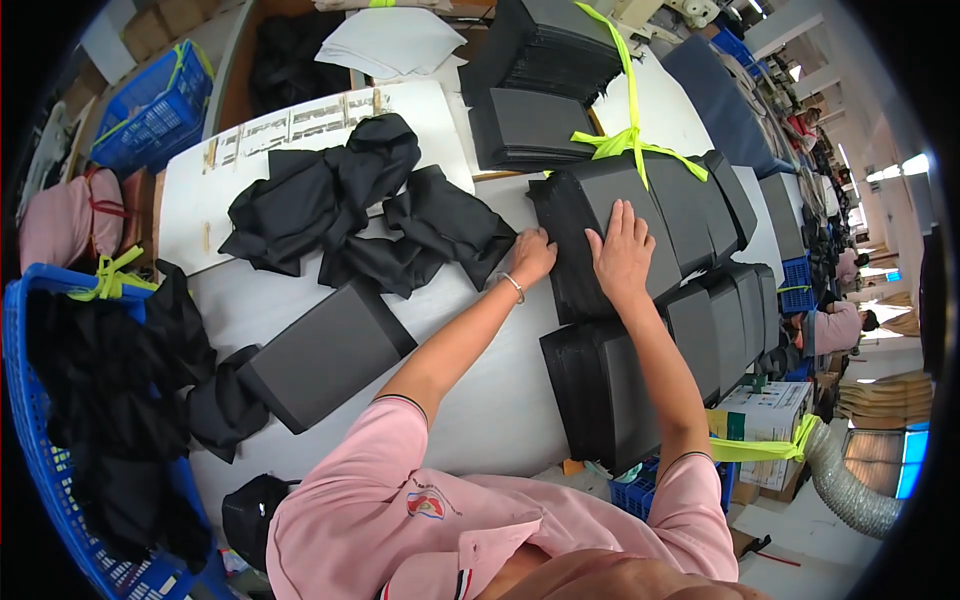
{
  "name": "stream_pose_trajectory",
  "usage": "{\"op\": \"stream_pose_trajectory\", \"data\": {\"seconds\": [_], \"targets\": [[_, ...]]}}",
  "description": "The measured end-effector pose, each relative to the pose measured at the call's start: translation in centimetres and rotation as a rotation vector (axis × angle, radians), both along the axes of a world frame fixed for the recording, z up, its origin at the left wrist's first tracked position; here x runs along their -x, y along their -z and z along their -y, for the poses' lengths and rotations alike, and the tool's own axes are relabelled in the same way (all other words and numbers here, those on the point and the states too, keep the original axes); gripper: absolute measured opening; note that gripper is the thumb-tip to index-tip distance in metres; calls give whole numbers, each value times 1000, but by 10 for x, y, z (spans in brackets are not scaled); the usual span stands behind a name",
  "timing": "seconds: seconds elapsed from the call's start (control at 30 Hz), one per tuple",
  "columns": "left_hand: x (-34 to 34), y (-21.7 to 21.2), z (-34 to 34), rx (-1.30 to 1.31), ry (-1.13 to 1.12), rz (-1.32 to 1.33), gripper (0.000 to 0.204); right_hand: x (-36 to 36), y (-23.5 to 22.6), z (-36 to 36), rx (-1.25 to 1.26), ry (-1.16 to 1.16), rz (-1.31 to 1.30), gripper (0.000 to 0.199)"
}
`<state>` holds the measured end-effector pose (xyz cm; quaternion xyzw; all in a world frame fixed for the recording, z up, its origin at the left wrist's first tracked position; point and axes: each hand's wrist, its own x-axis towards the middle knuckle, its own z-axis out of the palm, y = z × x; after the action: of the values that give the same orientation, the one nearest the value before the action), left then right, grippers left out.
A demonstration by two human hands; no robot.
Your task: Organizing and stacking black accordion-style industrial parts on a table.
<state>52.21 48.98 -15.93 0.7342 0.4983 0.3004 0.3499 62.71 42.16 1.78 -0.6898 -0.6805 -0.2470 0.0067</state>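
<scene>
My right hand (623, 255) lies on a thick stack of black panels (600, 195), fingers stretched out and nothing in its grasp. Beside that stack's left edge, my left hand (532, 257) has its fingers curled closed; what they hold, if anything, is hidden. A crumpled heap of black cloth (335, 190) spreads to the left, and one loose piece (455, 220) of it reaches up to my left hand. Nearer to me, another stack of dark panels (610, 390) stands against the first. A separate dark block of panels (328, 352) rests on the table's left part.
Neon-yellow strips (632, 135) lie over the far stacks (540, 60). A blue basket (30, 400) full of black cloth stands at the left, another blue crate (155, 105) behind it. White sheets (390, 42) lie at the back. A ribbed duct (850, 490) and carton (765, 430) are at right.
</scene>
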Motion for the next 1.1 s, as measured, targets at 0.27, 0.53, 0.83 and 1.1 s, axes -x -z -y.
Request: {"op": "stream_pose_trajectory", "data": {"seconds": [0.27,0.53,0.83,1.1], "targets": [[66,-9,15,298,-222,438,61,-17,-7,4,66,-69,19,84],[118,-30,23,402,-447,570,76,21,-69,-60,43,-184,-332,62],[119,-20,41,408,-533,825,70,35,-57,-164,445,-39,-1289,77],[125,-11,44,393,-388,765,67,-1,-50,-260,316,190,-2093,106]]}}
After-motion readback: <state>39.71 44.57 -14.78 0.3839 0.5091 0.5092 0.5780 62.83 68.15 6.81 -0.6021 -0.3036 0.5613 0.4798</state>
